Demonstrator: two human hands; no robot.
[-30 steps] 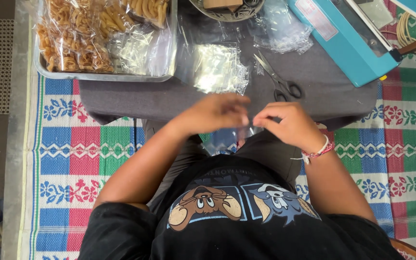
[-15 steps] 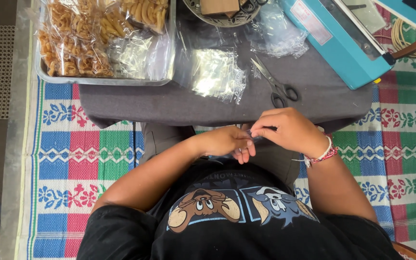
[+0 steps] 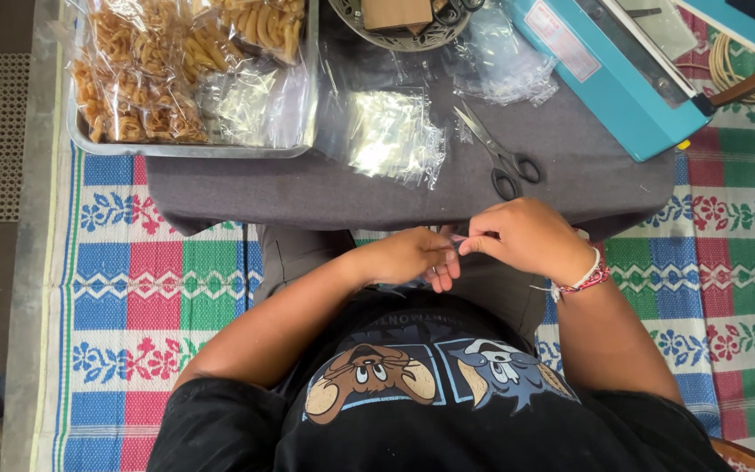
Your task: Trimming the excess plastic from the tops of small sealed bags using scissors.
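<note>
My hands meet over my lap, just in front of the grey cloth-covered low table (image 3: 325,188). My left hand (image 3: 408,258) and my right hand (image 3: 526,236) both pinch a small thin item (image 3: 457,238) between their fingertips. It looks pinkish and is mostly hidden by my fingers, so I cannot tell what it is. A red and white bracelet (image 3: 583,278) sits on my right wrist. A stack of clear plastic bags (image 3: 386,135) lies on the table beyond my hands, with scissors (image 3: 500,157) to its right.
A metal tray (image 3: 190,150) at the back left holds bags of fried snacks (image 3: 141,79). A blue heat sealer (image 3: 605,74) lies at the back right, and a woven basket (image 3: 395,35) sits at the back centre. A colourful patterned mat (image 3: 133,280) covers the floor.
My hands have dropped from the table's front edge closer to my body. They stay joined, and both now pinch the small item at the fingertips.
</note>
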